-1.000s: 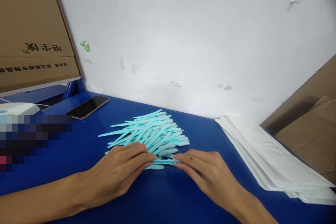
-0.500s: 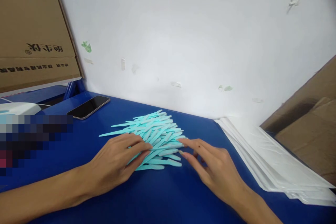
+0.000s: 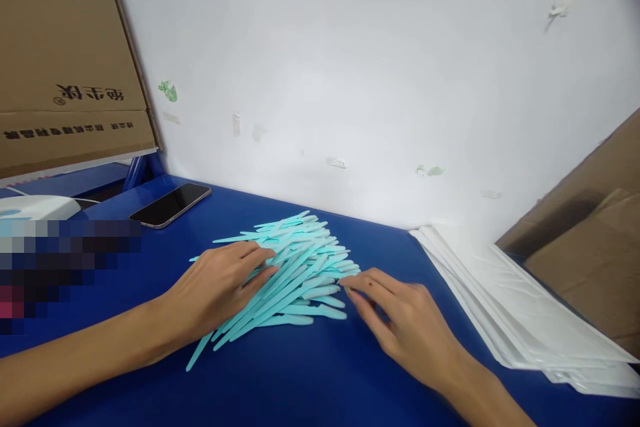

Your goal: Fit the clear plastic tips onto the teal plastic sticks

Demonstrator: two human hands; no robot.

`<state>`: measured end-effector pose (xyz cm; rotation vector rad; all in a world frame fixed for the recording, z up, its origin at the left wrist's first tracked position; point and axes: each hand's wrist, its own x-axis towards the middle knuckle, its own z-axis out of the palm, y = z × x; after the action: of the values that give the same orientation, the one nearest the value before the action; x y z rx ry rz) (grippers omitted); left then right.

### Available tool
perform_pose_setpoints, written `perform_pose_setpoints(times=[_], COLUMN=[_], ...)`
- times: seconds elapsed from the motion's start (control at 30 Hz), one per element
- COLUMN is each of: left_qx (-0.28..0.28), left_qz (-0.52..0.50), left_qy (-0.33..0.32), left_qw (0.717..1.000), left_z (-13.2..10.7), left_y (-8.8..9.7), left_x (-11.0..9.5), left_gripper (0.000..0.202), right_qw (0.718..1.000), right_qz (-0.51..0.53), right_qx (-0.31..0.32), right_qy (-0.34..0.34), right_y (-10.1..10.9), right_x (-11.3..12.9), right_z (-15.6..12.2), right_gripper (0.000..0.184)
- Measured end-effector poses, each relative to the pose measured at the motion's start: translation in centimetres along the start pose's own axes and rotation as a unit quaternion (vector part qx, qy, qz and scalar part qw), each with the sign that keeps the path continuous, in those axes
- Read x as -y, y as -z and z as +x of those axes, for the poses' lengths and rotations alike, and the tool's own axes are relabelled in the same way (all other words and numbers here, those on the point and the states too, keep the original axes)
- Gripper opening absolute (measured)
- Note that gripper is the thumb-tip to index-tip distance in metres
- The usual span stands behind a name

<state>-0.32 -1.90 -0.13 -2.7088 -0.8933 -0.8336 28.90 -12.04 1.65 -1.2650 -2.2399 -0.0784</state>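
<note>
Sticks [image 3: 300,267]: heaped on the worktop [image 3: 310,380] at twelve o'clock.
Left hand [image 3: 217,280]: grip held spread over their nine o'clock side.
Right hand [image 3: 400,310]: grip slightly parted at four o'clock.
Scatter risk: could be caused by uneven pushing.

Beyond and to the left of the left grip [image 3: 217,290], I see a dark-screened phone [image 3: 171,205] lying flat on the blue worktop [image 3: 350,380]. Farther out on that side I can make out part of a white object [image 3: 43,205] and, beyond it, a cardboard box [image 3: 55,47] with upside-down print and a red mark. To the right of the right grip [image 3: 407,323] I have a stack of white sheets [image 3: 500,300], with brown cardboard [image 3: 580,273] past it. Ahead of both grips stands a white wall [image 3: 375,67] bearing tape scraps [image 3: 337,163] and a green patch [image 3: 169,91].
</note>
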Motion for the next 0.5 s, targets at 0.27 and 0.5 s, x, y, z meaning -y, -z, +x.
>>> perform_pose_setpoints(times=[0.27,0.5], left_qx=[0.02,0.111], left_qz=[0.056,0.15], left_qy=[0.014,0.097], left_qw=[0.998,0.978], left_z=[0.4,1.0], left_y=[1.0,2.0], left_x=[0.1,0.5], left_gripper=[0.035,0.04], right_qw=[1.0,1.0], right_qz=[0.001,-0.005], right_qx=[0.012,0.029], right_qy=[-0.001,-0.005], right_y=[0.1,0.2], right_x=[-0.2,0.0], right_z=[-0.1,-0.1], right_gripper=[0.027,0.027])
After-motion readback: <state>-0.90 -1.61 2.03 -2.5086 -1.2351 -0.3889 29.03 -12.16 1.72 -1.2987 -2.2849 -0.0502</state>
